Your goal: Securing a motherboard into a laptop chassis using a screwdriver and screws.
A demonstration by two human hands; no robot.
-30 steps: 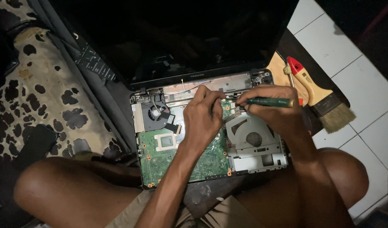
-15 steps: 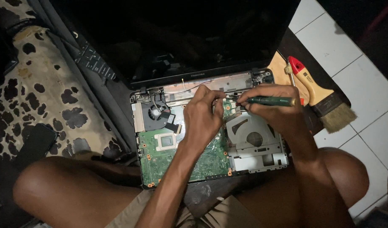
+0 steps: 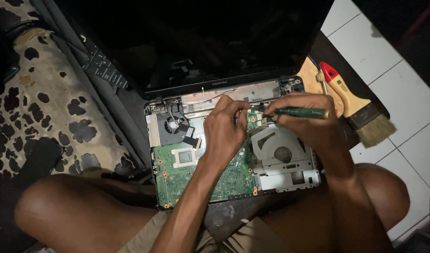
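Note:
An opened laptop [image 3: 290, 180] rests on my lap, its keyboard cover off, showing a green circuit board [image 3: 184, 175], a black fan [image 3: 172, 126] and a silver metal bay. My right hand [image 3: 308, 124] grips a dark green screwdriver [image 3: 301, 112], its tip pointing left onto the board near the hinge. My left hand [image 3: 224, 133] lies over the board's middle, fingertips pinched next to the screwdriver tip. What the fingertips hold is hidden.
The dark laptop screen [image 3: 201, 42] stands open behind. A paintbrush [image 3: 360, 110] with a wooden, red-ended handle lies at the right on a dark surface, over white floor tiles [image 3: 402, 79]. A loose black keyboard [image 3: 105, 68] and spotted fabric [image 3: 51, 112] lie at the left.

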